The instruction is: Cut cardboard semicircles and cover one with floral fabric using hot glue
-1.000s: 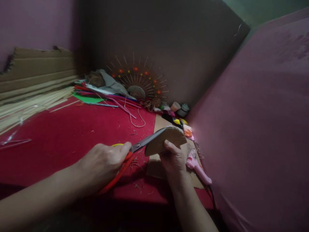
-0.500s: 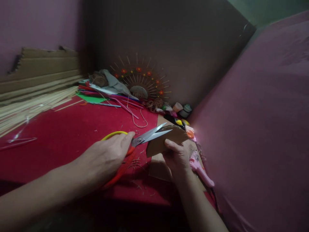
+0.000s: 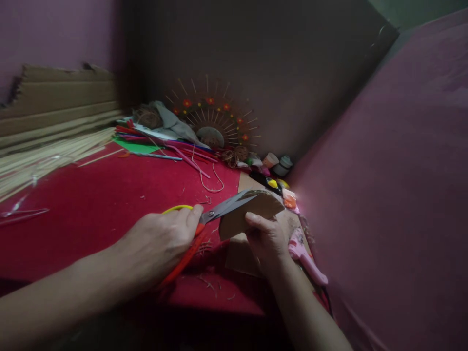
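Observation:
My left hand (image 3: 161, 241) grips a pair of scissors (image 3: 214, 214) with red and yellow handles; the steel blades point right and lie nearly closed along the edge of a rounded cardboard piece (image 3: 252, 208). My right hand (image 3: 266, 239) holds that cardboard piece from below, thumb on its front face, just above a red cloth (image 3: 109, 195). A flat sheet of cardboard (image 3: 243, 256) lies under the right hand.
A pink glue gun (image 3: 305, 256) lies right of my right hand. At the back stand a sunburst stick ornament (image 3: 214, 122), coloured paper strips (image 3: 157, 144), twine, small tape rolls (image 3: 276, 163). Thin sticks (image 3: 44, 158) and corrugated cardboard (image 3: 54, 102) sit left. A pink wall rises right.
The scissor blades opened half a second ago and have now closed onto the cardboard piece. Both hands stayed in about the same place.

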A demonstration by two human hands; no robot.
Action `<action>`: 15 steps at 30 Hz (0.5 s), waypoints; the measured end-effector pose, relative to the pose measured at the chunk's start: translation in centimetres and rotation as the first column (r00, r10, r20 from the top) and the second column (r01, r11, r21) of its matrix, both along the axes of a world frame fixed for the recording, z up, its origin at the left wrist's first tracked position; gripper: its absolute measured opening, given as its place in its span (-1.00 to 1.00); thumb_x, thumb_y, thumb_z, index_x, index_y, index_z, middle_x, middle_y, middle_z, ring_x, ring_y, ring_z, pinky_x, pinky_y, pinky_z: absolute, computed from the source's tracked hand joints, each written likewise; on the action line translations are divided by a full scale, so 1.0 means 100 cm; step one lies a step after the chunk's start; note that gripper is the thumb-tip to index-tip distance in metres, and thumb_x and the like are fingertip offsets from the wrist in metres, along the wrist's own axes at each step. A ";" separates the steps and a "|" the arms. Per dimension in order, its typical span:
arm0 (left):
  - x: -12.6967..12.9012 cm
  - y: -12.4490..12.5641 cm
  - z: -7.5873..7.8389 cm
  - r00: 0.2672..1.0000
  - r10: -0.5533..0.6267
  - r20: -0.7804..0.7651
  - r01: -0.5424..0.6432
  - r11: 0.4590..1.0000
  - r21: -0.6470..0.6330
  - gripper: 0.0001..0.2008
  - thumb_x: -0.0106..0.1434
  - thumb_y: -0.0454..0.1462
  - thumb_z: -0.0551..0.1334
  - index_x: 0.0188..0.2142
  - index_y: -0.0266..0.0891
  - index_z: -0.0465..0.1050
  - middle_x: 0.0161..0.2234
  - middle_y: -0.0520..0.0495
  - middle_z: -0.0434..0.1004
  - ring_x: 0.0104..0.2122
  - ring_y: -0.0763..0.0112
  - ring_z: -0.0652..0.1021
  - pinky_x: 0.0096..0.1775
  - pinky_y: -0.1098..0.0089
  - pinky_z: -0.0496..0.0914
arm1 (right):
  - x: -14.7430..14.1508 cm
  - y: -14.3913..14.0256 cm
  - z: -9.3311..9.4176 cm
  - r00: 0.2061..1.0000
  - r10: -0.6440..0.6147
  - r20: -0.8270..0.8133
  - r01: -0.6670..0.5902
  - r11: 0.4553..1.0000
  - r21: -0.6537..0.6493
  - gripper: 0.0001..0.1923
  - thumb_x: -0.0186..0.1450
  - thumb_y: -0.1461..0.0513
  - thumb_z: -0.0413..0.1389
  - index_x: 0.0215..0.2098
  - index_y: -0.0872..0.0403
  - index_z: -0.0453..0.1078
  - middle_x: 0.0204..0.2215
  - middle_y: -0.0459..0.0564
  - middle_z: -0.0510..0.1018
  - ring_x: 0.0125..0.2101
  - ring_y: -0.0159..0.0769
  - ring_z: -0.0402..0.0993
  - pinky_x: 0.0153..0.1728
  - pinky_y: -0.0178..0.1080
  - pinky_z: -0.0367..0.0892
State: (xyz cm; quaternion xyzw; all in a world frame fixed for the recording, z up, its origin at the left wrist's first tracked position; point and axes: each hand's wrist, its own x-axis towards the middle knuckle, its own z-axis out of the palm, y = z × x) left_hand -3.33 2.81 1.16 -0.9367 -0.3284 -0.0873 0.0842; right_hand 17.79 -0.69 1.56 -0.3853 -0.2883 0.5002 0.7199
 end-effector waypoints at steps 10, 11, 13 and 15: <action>-0.005 0.014 -0.031 0.957 -0.097 0.274 0.098 0.995 0.013 -0.52 0.32 -0.37 -0.04 0.23 -0.38 0.20 0.05 -0.33 0.50 0.00 0.11 0.54 -0.07 0.19 0.48 | 0.001 0.003 -0.001 0.999 -0.023 -0.041 0.022 0.999 -0.025 -0.51 -0.18 0.41 0.35 -0.24 0.01 0.54 -0.43 -0.20 0.66 -0.40 -0.33 0.57 -0.29 -0.29 0.45; -0.006 0.015 -0.034 0.951 -0.108 0.290 0.111 0.994 0.006 -0.50 0.33 -0.36 -0.04 0.26 -0.38 0.16 0.10 -0.33 0.46 0.05 0.10 0.51 -0.02 0.16 0.47 | 0.001 0.003 -0.001 0.999 -0.021 -0.041 0.020 0.999 -0.028 -0.51 -0.17 0.41 0.35 -0.24 0.01 0.54 -0.44 -0.20 0.66 -0.41 -0.33 0.57 -0.30 -0.28 0.45; -0.006 0.016 -0.037 0.948 -0.117 0.295 0.130 0.991 -0.026 -0.47 0.34 -0.34 -0.04 0.29 -0.37 0.12 0.16 -0.34 0.42 0.10 0.09 0.49 0.03 0.13 0.45 | 0.001 0.002 -0.001 0.999 -0.014 -0.034 0.013 0.999 -0.034 -0.52 -0.17 0.41 0.35 -0.24 0.01 0.54 -0.45 -0.20 0.66 -0.40 -0.31 0.57 -0.29 -0.26 0.46; -0.005 0.017 -0.038 0.950 -0.109 0.294 0.128 0.991 -0.048 -0.46 0.33 -0.35 -0.05 0.30 -0.38 0.12 0.17 -0.35 0.40 0.11 0.07 0.48 0.03 0.12 0.44 | 0.001 0.002 -0.002 1.000 -0.012 -0.025 0.012 0.999 -0.033 -0.52 -0.16 0.41 0.34 -0.24 0.02 0.54 -0.44 -0.19 0.66 -0.38 -0.29 0.58 -0.27 -0.24 0.46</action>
